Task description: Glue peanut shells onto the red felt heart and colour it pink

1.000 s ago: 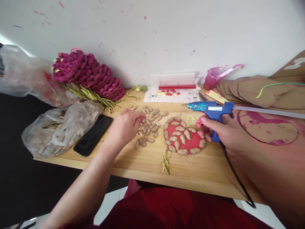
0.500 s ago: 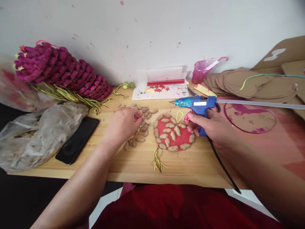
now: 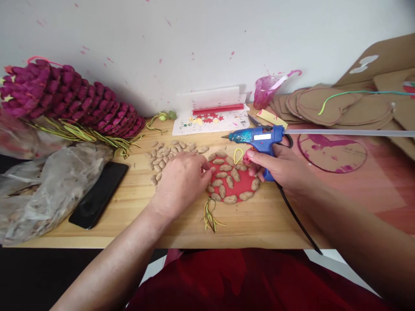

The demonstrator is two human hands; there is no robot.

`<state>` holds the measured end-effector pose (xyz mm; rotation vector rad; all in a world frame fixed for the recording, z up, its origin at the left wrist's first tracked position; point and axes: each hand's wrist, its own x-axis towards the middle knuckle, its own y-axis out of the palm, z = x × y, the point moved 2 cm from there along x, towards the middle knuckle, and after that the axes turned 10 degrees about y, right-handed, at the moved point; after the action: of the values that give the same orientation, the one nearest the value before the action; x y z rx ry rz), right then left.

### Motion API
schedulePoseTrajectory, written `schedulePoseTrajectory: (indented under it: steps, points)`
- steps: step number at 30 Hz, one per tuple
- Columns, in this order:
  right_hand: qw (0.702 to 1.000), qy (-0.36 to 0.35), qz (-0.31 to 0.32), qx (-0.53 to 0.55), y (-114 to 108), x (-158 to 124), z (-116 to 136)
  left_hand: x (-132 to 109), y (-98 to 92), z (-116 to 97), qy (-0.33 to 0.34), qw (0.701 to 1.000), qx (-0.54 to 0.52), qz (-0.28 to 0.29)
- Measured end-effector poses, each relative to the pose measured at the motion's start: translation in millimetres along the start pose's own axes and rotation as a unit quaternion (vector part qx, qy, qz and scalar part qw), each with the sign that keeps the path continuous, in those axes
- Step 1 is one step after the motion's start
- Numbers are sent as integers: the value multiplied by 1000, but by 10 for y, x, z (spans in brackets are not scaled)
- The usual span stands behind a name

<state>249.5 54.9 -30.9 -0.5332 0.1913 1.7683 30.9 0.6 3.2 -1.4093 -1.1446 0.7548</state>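
My right hand [image 3: 287,166] grips a blue hot glue gun [image 3: 248,136], its nozzle aimed left and a long clear glue stick out of its back. Below the nozzle lies a red disc [image 3: 244,186], edged and partly covered with peanuts [image 3: 235,174]. A yellow cord loop [image 3: 238,156] tops it, and a yellow-green tassel [image 3: 210,218] hangs off its lower left. My left hand [image 3: 183,181] is at the disc's left edge with fingers curled in; whatever they pinch is hidden. Behind that hand, loose peanuts [image 3: 162,160] are scattered over the wooden table.
To the left are a black phone [image 3: 99,194], a plastic bag [image 3: 48,190] and a magenta peanut-covered stack [image 3: 74,95]. White paper [image 3: 181,125] with small stars lies at the back, beside a pink-stained cup [image 3: 264,93]. Cardboard shapes [image 3: 359,114] pile up right; the gun's black cord [image 3: 296,220] trails forward.
My left hand has moved right, from the loose peanuts to the disc's left edge. The glue gun stays in my right hand above the disc. The whole view has shifted slightly.
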Motion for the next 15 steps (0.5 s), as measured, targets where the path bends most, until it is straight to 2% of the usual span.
schedulePoseTrajectory:
  steps: [6,15]
  points:
    - [1000,6,13,-7,5,-5,28,41,44,-55,15,999,42,16]
    - [1000,-7,25,1,-1,10,-21,29,-34,67,-5,999,-35,-18]
